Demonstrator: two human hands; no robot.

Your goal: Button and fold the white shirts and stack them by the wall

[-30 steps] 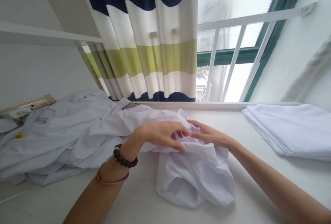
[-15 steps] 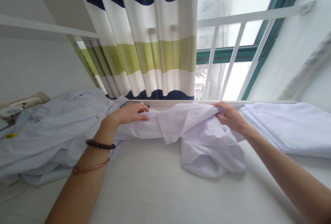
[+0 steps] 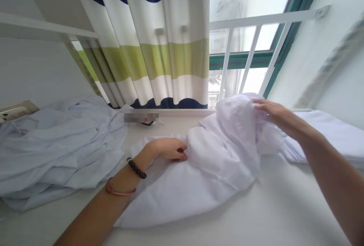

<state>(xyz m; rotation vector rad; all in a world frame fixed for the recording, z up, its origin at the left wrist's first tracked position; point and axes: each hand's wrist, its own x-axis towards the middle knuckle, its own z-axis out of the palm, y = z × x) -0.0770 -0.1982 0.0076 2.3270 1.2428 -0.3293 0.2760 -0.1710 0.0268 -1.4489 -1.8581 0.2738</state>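
Note:
A white garment (image 3: 196,177) lies spread and rumpled across the bed surface, its right part bunched and raised. My left hand (image 3: 172,148) has its fingers curled and pinched on the cloth near the middle. At the raised right end, my right hand (image 3: 280,115) grips the bunched fabric, its fingertips partly hidden in the folds. Dark beads and a copper-coloured bangle circle my left wrist.
A heap of white garments (image 3: 62,143) lies at the left, near a wall socket (image 3: 19,110). Folded white cloth (image 3: 332,132) is stacked at the right. A phone-like dark-edged object (image 3: 148,123) rests by the back ledge, below a curtain (image 3: 159,60) and white railing (image 3: 264,18).
The garment has been opened out toward me and its right end lifted. My left hand moved right and nearer; my right hand moved right and up with the cloth.

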